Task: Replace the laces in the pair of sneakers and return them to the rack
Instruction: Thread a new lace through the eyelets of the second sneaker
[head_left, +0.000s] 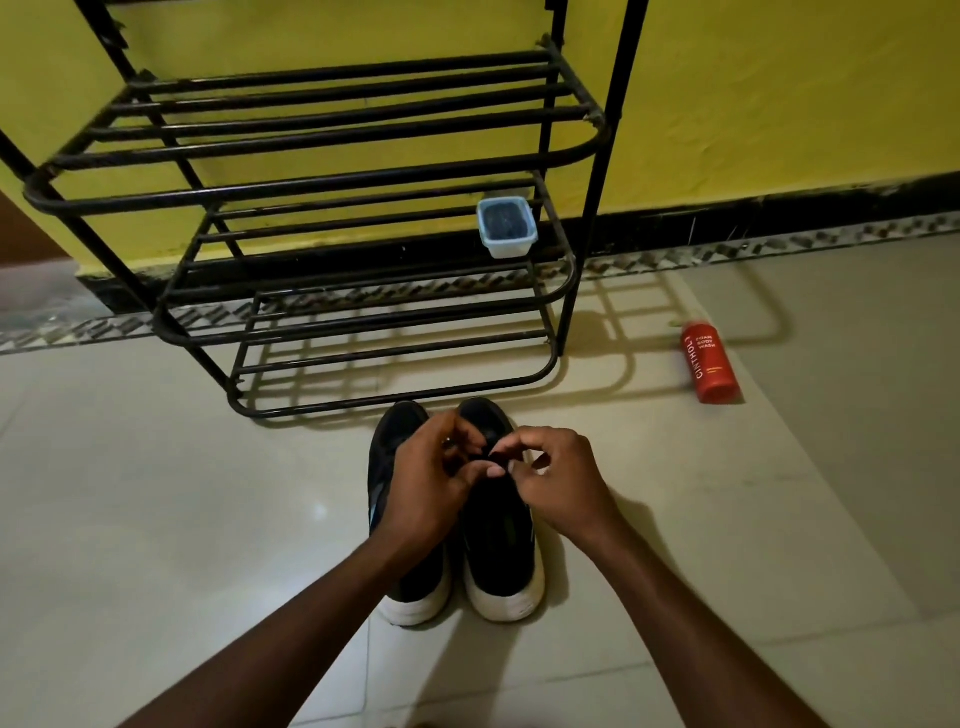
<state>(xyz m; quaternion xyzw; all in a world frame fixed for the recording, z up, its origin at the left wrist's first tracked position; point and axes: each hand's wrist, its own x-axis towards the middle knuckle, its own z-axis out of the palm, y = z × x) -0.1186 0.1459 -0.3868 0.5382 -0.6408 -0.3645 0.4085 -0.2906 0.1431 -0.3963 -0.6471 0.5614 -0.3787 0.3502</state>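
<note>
Two black sneakers with white soles stand side by side on the floor, toes toward the rack: the left sneaker (410, 571) and the right sneaker (501, 551). My left hand (431, 488) and my right hand (558, 478) meet over the right sneaker's lacing area. Both pinch a black lace (496, 458) between fingertips. Most of the lace is hidden by my fingers. The black metal shoe rack (322, 192) stands just beyond the sneakers against the yellow wall.
A small lidded plastic box (506, 226) sits on the rack's middle shelf at the right. A red body wash bottle (709, 362) lies on the tiled floor to the right of the rack. Pale floor tiles surround the sneakers.
</note>
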